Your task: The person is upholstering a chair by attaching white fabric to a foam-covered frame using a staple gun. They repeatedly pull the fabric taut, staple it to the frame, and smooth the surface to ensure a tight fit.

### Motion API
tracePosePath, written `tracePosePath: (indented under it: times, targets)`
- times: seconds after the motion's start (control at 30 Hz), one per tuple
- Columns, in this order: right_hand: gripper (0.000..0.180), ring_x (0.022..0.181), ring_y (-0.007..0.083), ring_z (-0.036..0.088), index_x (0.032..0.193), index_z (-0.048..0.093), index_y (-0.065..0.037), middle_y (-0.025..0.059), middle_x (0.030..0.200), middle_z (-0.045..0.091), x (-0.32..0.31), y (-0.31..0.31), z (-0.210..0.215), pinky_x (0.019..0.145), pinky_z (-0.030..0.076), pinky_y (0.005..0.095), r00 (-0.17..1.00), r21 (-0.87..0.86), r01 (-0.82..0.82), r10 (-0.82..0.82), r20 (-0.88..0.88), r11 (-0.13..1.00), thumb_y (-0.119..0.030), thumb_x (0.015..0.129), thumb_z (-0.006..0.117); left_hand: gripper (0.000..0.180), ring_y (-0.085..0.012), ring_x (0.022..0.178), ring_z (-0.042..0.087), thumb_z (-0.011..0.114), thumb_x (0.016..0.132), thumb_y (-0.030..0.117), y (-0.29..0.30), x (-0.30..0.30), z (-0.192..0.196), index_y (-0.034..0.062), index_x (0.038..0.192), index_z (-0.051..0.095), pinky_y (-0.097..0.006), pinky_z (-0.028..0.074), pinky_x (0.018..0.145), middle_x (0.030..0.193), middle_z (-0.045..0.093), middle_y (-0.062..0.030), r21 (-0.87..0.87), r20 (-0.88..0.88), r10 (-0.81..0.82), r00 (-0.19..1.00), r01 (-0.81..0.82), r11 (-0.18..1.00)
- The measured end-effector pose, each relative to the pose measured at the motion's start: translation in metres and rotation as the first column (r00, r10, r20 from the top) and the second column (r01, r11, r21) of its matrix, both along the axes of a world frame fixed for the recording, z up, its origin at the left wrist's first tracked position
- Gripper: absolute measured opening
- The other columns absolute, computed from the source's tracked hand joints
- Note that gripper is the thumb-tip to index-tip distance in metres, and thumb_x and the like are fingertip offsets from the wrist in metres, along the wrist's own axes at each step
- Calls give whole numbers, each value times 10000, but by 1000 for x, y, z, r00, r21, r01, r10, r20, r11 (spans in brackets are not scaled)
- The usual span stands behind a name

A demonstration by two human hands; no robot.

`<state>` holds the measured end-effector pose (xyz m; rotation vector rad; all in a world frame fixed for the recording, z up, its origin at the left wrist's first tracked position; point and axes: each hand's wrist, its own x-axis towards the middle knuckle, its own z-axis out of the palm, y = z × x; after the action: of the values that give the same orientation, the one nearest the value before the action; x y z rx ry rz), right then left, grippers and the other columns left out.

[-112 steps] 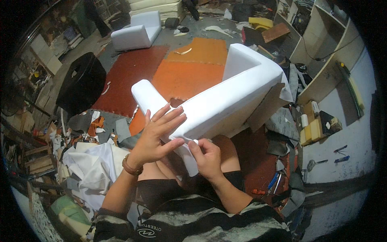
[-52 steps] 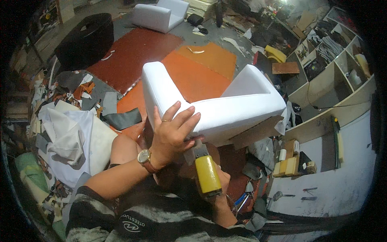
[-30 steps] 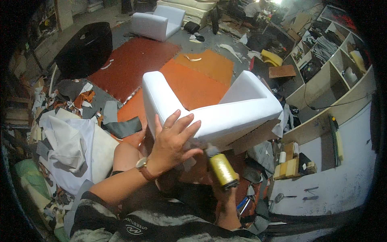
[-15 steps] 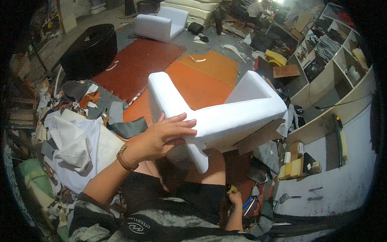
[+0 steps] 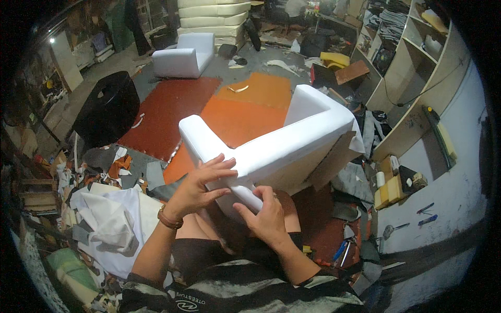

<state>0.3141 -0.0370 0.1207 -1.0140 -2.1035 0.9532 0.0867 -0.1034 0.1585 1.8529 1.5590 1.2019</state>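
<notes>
A white upholstered chair frame [image 5: 292, 146] lies tipped in front of me, its near arm resting over my lap. My left hand [image 5: 201, 185] lies flat with spread fingers on the near corner of the white covering. My right hand [image 5: 266, 216] pinches the edge of the white covering just below that corner, thumb and fingers closed on the fabric. A watch or bracelet sits on my left wrist. No tool is in either hand.
Orange and red sheets [image 5: 235, 109] cover the floor beyond the chair. A second white chair [image 5: 183, 56] and a black round seat [image 5: 107, 107] stand farther off. White fabric [image 5: 112, 221] and scraps lie at my left; shelves [image 5: 412, 68] and small tools [image 5: 339, 253] at my right.
A yellow-bodied tool that my right hand held a second ago is gone from view. My right hand has come up from below and taken hold of the white covering's edge.
</notes>
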Motion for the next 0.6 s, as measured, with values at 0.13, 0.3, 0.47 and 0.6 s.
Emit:
tracePosePath:
  times: [0.13, 0.3, 0.47, 0.6]
  targets:
    - [463, 939, 366, 655, 1183, 699, -41, 167, 996, 698, -5, 0, -4, 845, 503, 472, 994, 431, 87, -47, -103, 898, -296, 847, 888, 542, -349, 1567, 390, 861, 815, 29, 0, 1, -7, 163, 1328, 751, -520, 308, 1285, 1552, 609, -99, 40, -60, 36, 998, -34, 999]
    - [352, 859, 317, 589, 1154, 808, -89, 125, 926, 668, -3, 4, 2, 797, 465, 454, 995, 513, 97, -69, -75, 853, -253, 850, 871, 547, -346, 1548, 423, 874, 813, 47, -2, 6, -5, 180, 1329, 751, -519, 325, 1275, 1543, 619, -84, 48, -101, 71, 992, -67, 997]
    - [264, 858, 306, 582, 1102, 825, -95, 109, 905, 654, -1, 17, -1, 801, 460, 455, 997, 540, 73, -46, -63, 838, -239, 881, 840, 514, -293, 1519, 479, 888, 831, 193, 2, 8, -11, 262, 1322, 754, -678, 241, 1259, 1530, 635, 5, 84, -155, 136, 979, -124, 989]
    - [196, 861, 291, 584, 1042, 831, -103, 81, 874, 650, 0, 28, 13, 805, 463, 443, 994, 672, 72, 6, -112, 737, -227, 890, 829, 490, -291, 1499, 503, 876, 852, 254, 1, 10, -11, 290, 1325, 752, -704, 241, 1255, 1509, 651, 11, 116, -310, 198, 930, -170, 979]
